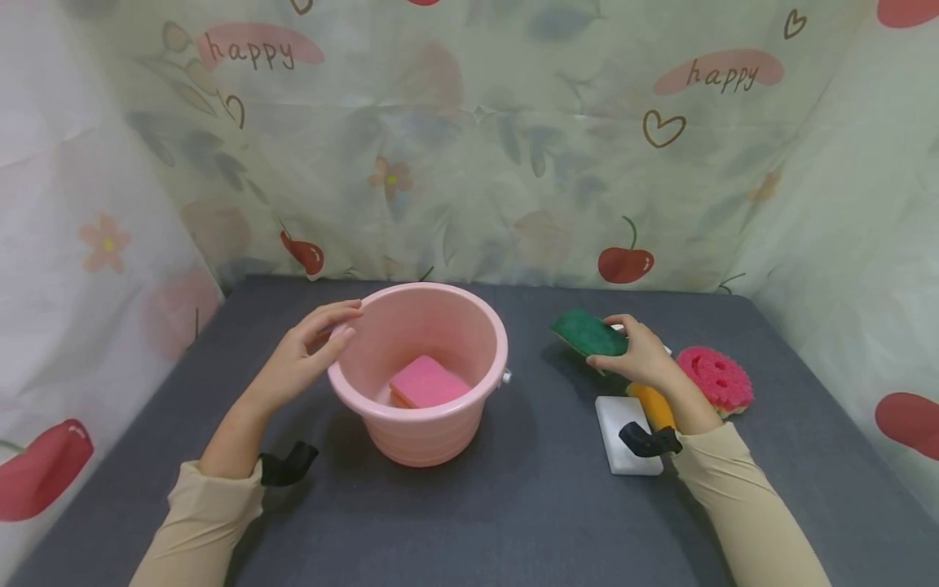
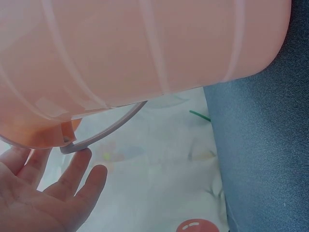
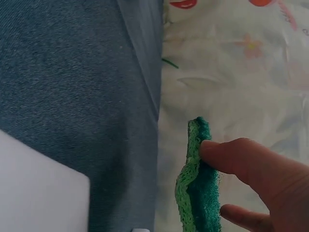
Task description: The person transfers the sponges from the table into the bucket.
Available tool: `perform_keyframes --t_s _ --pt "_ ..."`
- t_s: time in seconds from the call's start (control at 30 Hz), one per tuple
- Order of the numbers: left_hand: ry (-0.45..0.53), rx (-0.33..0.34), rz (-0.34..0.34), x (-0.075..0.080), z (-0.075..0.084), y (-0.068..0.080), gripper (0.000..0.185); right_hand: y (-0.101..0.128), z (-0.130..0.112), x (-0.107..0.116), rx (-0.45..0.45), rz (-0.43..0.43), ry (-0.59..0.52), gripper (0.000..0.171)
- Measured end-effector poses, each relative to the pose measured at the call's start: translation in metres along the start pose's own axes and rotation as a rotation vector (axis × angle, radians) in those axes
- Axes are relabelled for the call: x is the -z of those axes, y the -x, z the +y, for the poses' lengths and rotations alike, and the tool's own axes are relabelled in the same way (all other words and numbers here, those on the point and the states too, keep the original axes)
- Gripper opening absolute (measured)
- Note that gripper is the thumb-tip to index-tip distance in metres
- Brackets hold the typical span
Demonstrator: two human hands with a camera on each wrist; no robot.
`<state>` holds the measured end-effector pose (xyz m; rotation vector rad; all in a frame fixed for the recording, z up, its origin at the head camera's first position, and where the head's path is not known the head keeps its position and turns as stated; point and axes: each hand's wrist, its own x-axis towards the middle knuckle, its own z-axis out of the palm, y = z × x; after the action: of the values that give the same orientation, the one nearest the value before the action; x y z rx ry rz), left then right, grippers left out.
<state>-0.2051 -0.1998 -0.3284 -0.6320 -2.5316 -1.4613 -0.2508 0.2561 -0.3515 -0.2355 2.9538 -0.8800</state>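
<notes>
right hand point(image 1: 645, 352) grips green sponge point(image 1: 589, 334) above counter point(image 1: 528, 505) right half, long axis left-right | bucket point(image 1: 440, 440) lies to its left, mid-counter | left hand point(image 1: 308, 355) relaxed, fingers on bucket rim, nearer

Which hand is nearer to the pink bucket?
Left. The left hand rests on the pink bucket at its rim; the right hand is apart, holding the green sponge.

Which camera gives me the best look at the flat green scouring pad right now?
The head view: the flat green scouring pad shows whole, pinched in the right hand above the dark grey table. The right wrist view shows only its edge under a finger. The left wrist view misses it.
</notes>
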Motion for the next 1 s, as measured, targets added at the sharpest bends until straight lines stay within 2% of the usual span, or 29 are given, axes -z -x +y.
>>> perform_keyframes --t_s 0.63,1.0 --pt "-0.021 -0.012 0.014 0.0 0.0 0.001 0.034 0.014 -0.027 0.023 0.036 0.047 -0.058 0.073" --pt "-0.011 -0.022 0.01 0.0 0.0 0.001 0.034 0.023 -0.045 0.031 0.098 0.096 -0.085 0.072"
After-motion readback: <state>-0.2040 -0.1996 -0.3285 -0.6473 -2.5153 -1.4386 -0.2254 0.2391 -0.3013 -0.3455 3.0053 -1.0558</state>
